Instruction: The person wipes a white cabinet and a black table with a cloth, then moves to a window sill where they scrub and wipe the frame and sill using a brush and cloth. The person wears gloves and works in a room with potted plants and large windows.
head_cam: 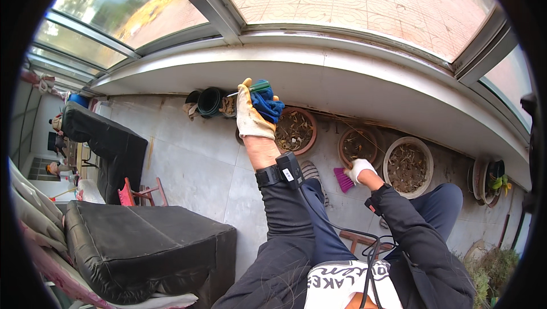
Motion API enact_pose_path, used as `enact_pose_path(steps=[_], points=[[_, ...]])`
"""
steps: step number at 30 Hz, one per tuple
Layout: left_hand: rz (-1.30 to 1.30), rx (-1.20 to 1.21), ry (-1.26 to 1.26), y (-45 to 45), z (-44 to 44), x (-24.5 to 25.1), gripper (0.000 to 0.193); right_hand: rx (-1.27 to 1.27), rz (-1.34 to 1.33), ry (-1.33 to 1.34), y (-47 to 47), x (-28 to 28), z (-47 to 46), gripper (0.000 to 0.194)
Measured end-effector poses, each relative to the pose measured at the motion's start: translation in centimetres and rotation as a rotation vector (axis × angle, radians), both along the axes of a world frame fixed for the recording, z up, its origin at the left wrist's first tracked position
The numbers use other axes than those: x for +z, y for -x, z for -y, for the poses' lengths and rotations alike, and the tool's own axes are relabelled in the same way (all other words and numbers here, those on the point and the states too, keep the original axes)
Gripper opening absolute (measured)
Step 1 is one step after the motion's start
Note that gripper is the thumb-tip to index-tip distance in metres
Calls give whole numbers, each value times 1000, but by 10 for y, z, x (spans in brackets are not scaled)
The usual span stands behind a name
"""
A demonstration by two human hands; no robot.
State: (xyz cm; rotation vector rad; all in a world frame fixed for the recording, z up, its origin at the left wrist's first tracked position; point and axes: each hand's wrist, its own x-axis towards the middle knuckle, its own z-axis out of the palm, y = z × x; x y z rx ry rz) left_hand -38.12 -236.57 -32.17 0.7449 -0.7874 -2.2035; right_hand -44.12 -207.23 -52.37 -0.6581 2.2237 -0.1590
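My left hand (255, 114), in a white and yellow work glove, is raised towards the low wall. It grips a bunched blue cloth (268, 104) together with a screwdriver with a green handle (259, 87), whose shaft points left. My right hand (360, 169), in a white glove, holds a brush with purple bristles (343, 179) low over the floor. Beside that hand is a round brown plant pot (358, 144) of soil and dry leaves. A larger terracotta-coloured pot (295, 131) stands behind my left hand, and a cream-rimmed pot (408, 167) is right of my right hand.
Dark empty pots (210, 101) stand along the wall, left of my left hand. Black covered furniture (149, 249) and a red folding stool (141, 192) are at the left. A potted plant (495, 183) is at the right. The window ledge (324, 54) runs above; a cable hangs from my left wrist.
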Motion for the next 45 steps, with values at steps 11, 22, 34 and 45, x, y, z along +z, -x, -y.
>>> enact_pose_path(steps=[11, 22, 34, 45], points=[[184, -246, 181, 25, -31, 15, 23, -152, -73, 1254, 45, 223, 139, 37], [281, -381, 282, 42, -46, 8, 25, -262, -38, 1080, 61, 217, 117, 35], [305, -318, 305, 58, -62, 13, 31, -318, -272, 1098, 148, 236, 34, 26], [141, -85, 147, 47, -40, 9, 39, 23, -988, 322, 234, 283, -14, 12]])
